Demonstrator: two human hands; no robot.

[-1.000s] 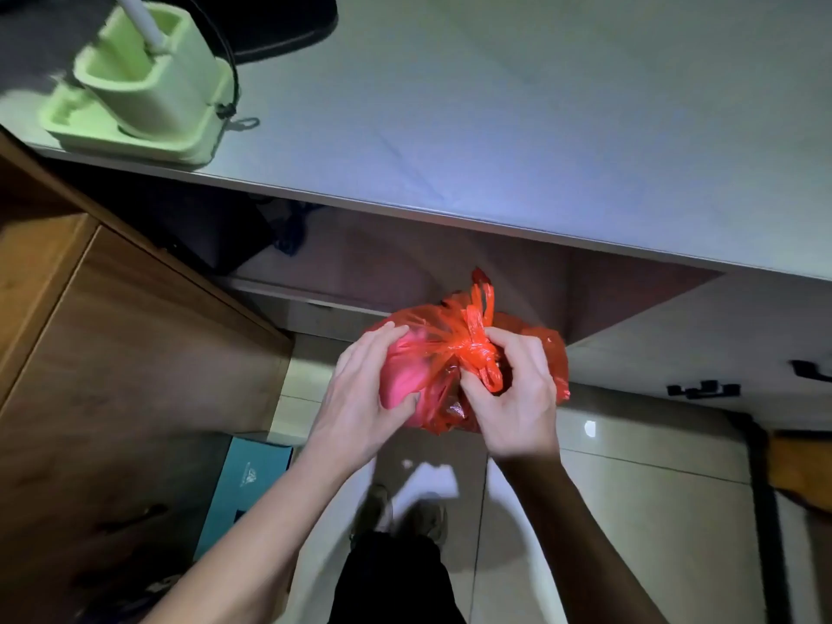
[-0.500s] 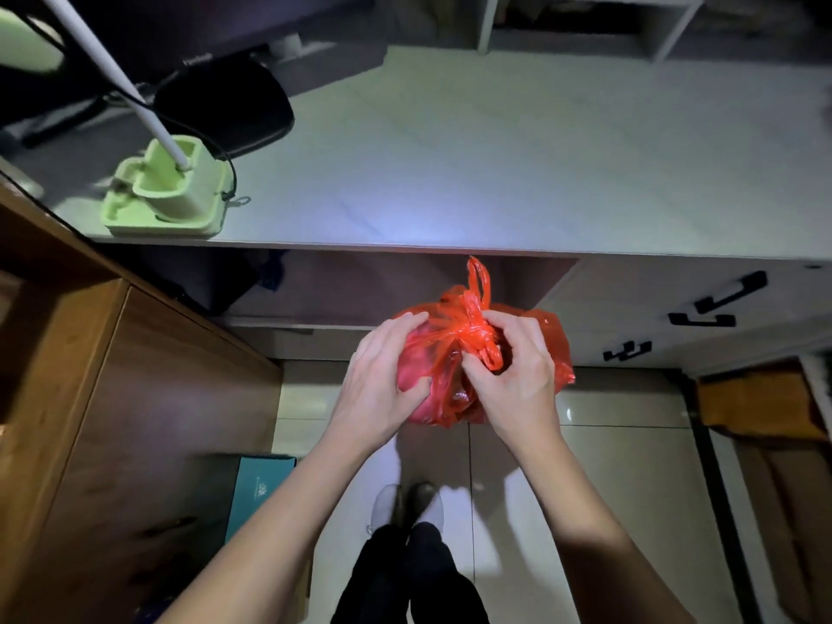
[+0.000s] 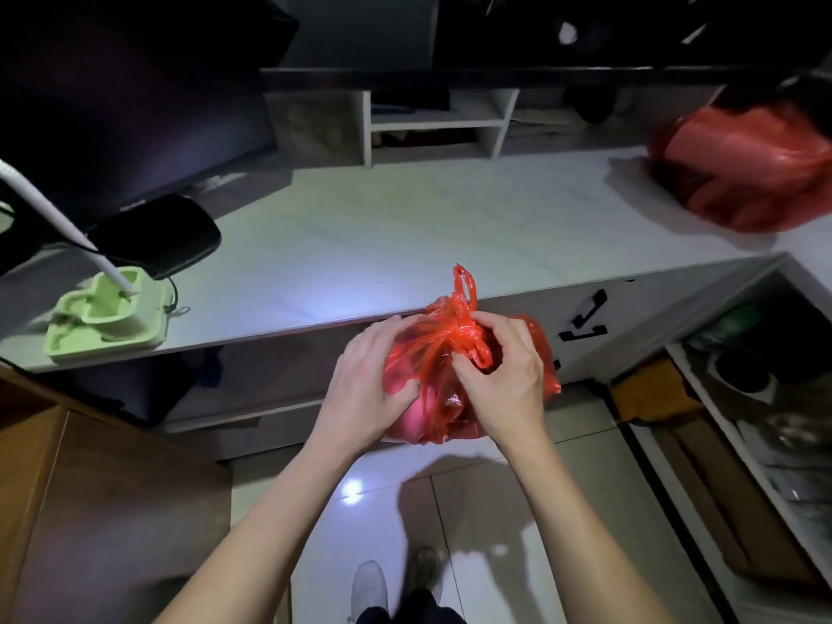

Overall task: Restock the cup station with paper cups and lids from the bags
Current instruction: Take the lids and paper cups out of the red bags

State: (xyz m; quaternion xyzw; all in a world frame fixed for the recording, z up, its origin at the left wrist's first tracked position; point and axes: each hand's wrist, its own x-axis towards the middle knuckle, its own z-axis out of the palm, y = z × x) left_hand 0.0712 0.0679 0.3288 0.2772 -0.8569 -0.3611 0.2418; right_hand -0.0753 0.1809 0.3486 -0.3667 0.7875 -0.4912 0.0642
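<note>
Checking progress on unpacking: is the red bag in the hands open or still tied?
Tied. The red bag has its handles knotted on top, with the right hand pinching the knot.

A green lamp base (image 3: 106, 318) stands on the bench (image 3: 382, 245), beside a dark monitor (image 3: 126, 123); white shelf (image 3: 434, 123) behind.

red bag (image 3: 432, 353) knotted shut, 2nd bag (image 3: 747, 173) on counter

Bare forearms without sleeves, dark trousers (image 3: 407, 612), and two pale shoes (image 3: 370, 586) with rounded toes.
</note>
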